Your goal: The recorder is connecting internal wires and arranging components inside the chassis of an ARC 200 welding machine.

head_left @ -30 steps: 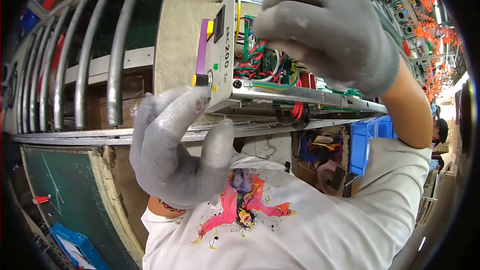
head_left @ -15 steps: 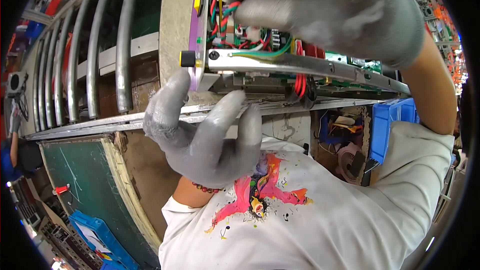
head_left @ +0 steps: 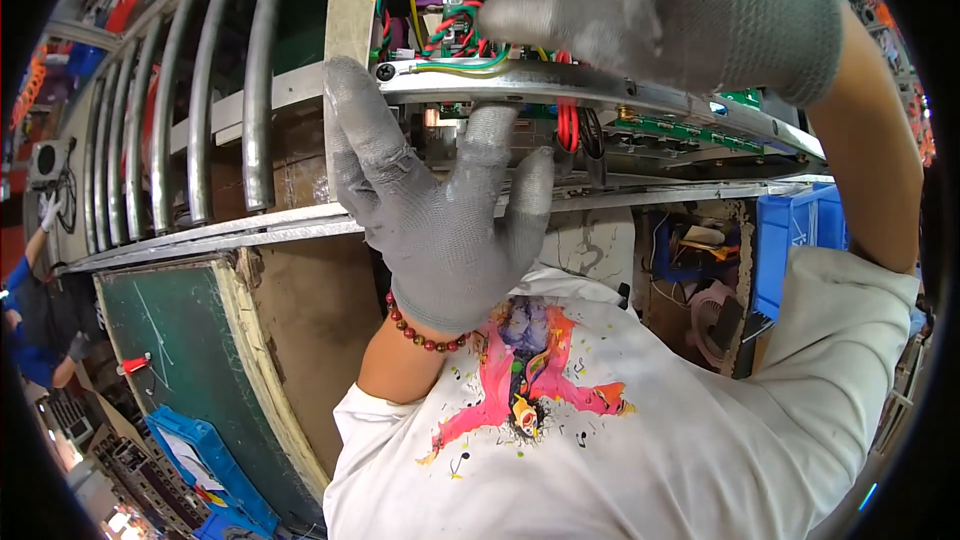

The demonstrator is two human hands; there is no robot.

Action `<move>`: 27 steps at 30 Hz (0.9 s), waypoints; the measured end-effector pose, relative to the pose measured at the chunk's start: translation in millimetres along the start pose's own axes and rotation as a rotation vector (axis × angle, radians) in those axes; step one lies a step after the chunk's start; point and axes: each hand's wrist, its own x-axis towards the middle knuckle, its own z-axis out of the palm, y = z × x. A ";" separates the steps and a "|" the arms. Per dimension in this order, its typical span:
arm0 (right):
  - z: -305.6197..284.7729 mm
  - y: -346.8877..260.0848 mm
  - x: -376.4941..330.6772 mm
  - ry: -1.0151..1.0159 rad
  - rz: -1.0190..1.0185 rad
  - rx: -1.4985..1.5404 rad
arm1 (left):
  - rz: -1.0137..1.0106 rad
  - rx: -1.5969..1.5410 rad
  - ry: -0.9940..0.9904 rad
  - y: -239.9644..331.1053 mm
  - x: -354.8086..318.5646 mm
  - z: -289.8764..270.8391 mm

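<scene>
Both hands wear grey knit gloves. My left hand (head_left: 435, 205) presses its fingers up against the underside of a metal-framed electronic unit (head_left: 600, 100), thumb at the frame's left corner by a screw. My right hand (head_left: 670, 10) lies over the top of the unit, its fingers curled among the red, green and yellow wires (head_left: 450, 25). Green circuit boards (head_left: 690, 130) show under the frame's right part. The unit is held close under the camera, above my white printed shirt (head_left: 600, 420).
A rack of curved metal rollers (head_left: 190, 130) runs along the left. Below it lies a green-topped bench (head_left: 170, 340). Blue bins stand at the right (head_left: 790, 240) and lower left (head_left: 200, 460). Another person in blue (head_left: 30, 340) works at the far left edge.
The unit has come closer and higher in view, with both hands moving with it. My left hand's fingers have spread flatter beneath the frame.
</scene>
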 end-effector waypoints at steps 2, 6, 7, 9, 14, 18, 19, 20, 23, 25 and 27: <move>-4.4 -5.9 -0.3 -0.042 0.055 0.042 | 0.003 -0.038 0.022 -3.6 -2.5 3.5; -19.9 -31.3 2.2 -0.221 0.170 -0.091 | -0.051 -0.047 0.061 6.0 -6.9 9.3; -14.6 -28.4 7.0 -0.221 0.164 -0.092 | -0.051 -0.041 0.063 3.0 -6.1 10.1; -1.2 -17.5 10.6 -0.066 0.162 -0.197 | 0.042 -0.154 0.128 -4.4 -1.5 11.4; -2.1 1.5 9.5 0.018 0.050 -0.201 | -0.084 -0.304 0.213 0.6 10.9 10.1; 11.6 10.4 -1.9 0.174 -0.373 -0.342 | -0.132 -0.345 0.289 2.9 12.4 17.7; 18.4 6.1 -4.1 0.312 -0.459 -0.435 | -0.166 -0.368 0.315 1.9 12.0 19.7; 21.4 1.3 -6.3 0.310 -0.461 -0.437 | -0.197 -0.399 0.340 2.1 11.5 23.0; 27.4 -10.3 -9.8 0.261 -0.280 -0.483 | -0.262 -0.423 0.381 -2.8 8.8 27.9; 29.4 -15.8 -10.7 0.228 -0.160 -0.515 | -0.237 -0.407 0.381 -4.8 8.4 30.5; 30.3 -21.7 -5.0 0.192 -0.065 -0.544 | -0.220 -0.433 0.415 -8.6 7.1 33.5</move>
